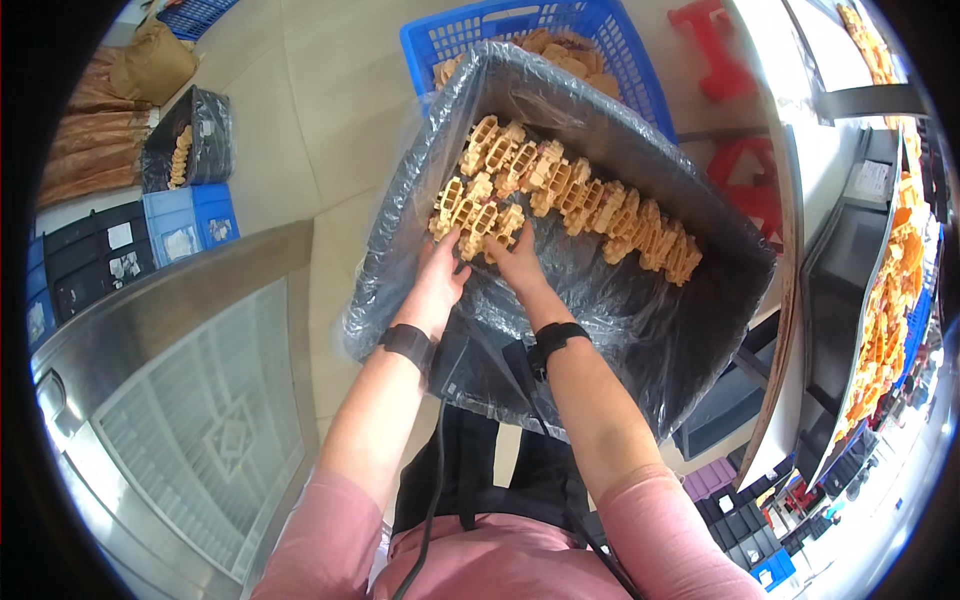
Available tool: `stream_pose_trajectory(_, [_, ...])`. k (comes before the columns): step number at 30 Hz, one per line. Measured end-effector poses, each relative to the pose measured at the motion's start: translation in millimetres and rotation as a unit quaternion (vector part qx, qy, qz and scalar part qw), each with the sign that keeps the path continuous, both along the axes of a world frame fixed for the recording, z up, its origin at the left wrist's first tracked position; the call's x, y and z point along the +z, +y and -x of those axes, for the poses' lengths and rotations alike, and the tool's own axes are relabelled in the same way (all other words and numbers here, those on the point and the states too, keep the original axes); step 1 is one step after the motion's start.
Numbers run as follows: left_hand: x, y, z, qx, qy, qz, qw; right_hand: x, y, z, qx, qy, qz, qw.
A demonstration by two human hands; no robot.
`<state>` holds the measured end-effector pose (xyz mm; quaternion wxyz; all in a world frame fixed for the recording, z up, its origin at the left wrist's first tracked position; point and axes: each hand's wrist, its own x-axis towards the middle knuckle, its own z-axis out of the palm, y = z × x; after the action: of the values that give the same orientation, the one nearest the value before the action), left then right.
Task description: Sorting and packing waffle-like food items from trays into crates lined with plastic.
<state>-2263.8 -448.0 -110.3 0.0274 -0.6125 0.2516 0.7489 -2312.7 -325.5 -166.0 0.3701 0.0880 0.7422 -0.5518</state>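
Both my hands reach into a large black bin (590, 105) lined with clear plastic film. My left hand (440, 272) is closed against the near side of a short front row of tan, blocky slotted parts (468, 212). Close beside it, my right hand (518, 266) has its thumb and fingers around the right end of that same row; its fingertips are partly hidden by the parts. Behind, a longer row of matching tan parts (590, 205) runs from the bin's back left toward its right wall. Dark bands circle both wrists.
A blue basket (640, 75) holding flat tan pieces stands behind the bin. Red stands (715, 50) lie right of it. At the right, a rack (835, 290) carries many orange pieces. A metal-framed panel (215, 400) borders the left; crates (95, 260) and a smaller lined bin (205, 140) lie beyond.
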Motion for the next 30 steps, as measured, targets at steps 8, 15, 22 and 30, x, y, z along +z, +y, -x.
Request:
stream_pose_trajectory(8, [-7.0, 7.2, -11.9, 0.012, -0.006, -0.019, 1.0, 18.0, 0.0, 0.1, 0.0, -0.016, -0.021, 1.0])
stream_pose_trajectory(15, [-5.5, 14.6, -12.7, -0.027, 0.002, -0.003, 1.0, 15.4, 11.0, -0.8, -0.024, -0.002, -0.017, 1.0])
stream_pose_trajectory(22, [-3.9, 28.0, -9.9, -0.05, 0.03, -0.013, 0.998, 41.9, 22.4, 5.3, -0.035, 0.004, -0.055, 0.998])
stream_pose_trajectory(30, [81.7, 21.0, -30.8, -0.117, 0.101, -0.03, 0.988, 230.9, 104.3, 8.0, 0.098, 0.031, 0.156, 0.982])
